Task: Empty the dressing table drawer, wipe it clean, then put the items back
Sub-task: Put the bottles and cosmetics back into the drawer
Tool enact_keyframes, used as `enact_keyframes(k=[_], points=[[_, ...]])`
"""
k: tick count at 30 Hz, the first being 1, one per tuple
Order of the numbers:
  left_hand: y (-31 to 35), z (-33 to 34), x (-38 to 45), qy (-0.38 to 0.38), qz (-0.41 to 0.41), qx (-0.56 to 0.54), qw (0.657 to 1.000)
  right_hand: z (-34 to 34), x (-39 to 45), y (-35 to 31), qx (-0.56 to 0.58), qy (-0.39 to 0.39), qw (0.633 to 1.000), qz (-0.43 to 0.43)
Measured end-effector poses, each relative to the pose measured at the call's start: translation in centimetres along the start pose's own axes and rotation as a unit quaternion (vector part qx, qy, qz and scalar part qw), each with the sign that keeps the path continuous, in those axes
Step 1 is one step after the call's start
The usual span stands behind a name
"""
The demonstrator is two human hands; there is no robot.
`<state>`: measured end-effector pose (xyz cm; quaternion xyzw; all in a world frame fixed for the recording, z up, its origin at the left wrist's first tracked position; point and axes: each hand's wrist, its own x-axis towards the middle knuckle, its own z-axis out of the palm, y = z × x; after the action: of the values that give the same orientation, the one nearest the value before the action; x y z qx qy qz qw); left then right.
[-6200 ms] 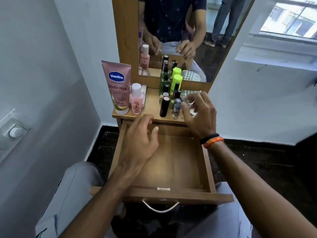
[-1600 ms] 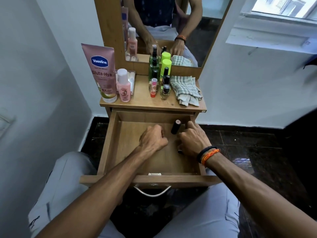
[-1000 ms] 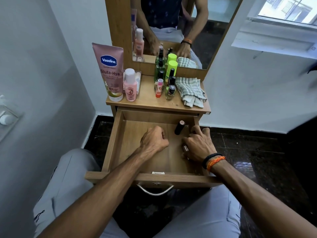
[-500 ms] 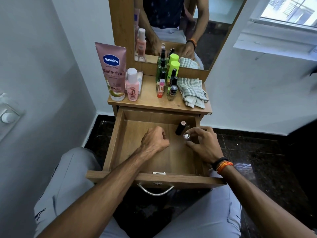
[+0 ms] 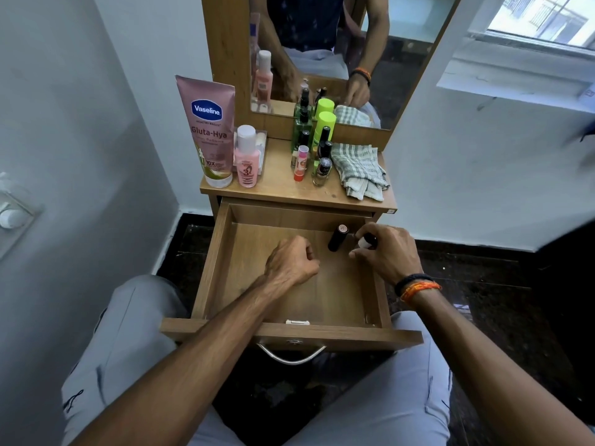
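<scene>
Small wooden dressing table [image 5: 283,188] w/ mirror [image 5: 338,53] set in a corner: grey-white walls both sides, dark stone floor [image 5: 483,284], window [image 5: 541,17] upper right, switch plate [image 5: 13,214] on left wall. Drawer [image 5: 289,333] pulled fully out over person's lap, front edge w/ metal handle [image 5: 291,357] just above the knees.

Count on tabletop: 1 pink Vaseline tube [image 5: 207,130] standing at left edge, 1 pink bottle [image 5: 246,159] w/ white cap just beside it, 1 clear box [image 5: 261,146] behind that, 1 green spray bottle [image 5: 302,123], 1 lime-cap bottle [image 5: 323,123], 1 pink lip balm [image 5: 301,162], approx 3 small nail polish bottles [image 5: 322,165] clustered mid-top (exact no. hard to tell, they overlap). 1 checked cloth [image 5: 359,169] folded at right, corner hanging near the top's front edge.

In drawer: 1 black lipstick tube [image 5: 336,238] upright near back right; 1 small white-capped bottle [image 5: 365,243] beside it, pinched in right hand [image 5: 386,252] fingertips close to the drawer's right wall. Right wrist has 2 bands [image 5: 417,284], black + orange. Left hand [image 5: 291,262] curled into a loose fist, holding nothing, resting mid-drawer on the wood floor. Left half and front of drawer bare wood, room there
</scene>
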<state>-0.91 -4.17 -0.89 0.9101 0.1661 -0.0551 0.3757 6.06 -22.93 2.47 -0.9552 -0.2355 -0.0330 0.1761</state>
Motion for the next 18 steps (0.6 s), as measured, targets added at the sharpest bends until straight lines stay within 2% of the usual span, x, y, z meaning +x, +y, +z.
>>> enact_keyframes(k=[6, 12, 18], points=[[0.3, -0.2, 0.4, 0.003, 0.008, -0.012, 1.0, 0.9, 0.8, 0.2, -0.023, -0.037, 0.998, 0.043], [0.3, 0.1, 0.4, 0.002, 0.009, -0.014, 1.0, 1.7, 1.2, 0.6, -0.043, -0.018, 0.999, 0.021], [0.2, 0.3, 0.5, 0.003, 0.01, -0.019, 1.0, 2.3, 2.2, 1.8, -0.13, -0.028, 0.991, -0.023]])
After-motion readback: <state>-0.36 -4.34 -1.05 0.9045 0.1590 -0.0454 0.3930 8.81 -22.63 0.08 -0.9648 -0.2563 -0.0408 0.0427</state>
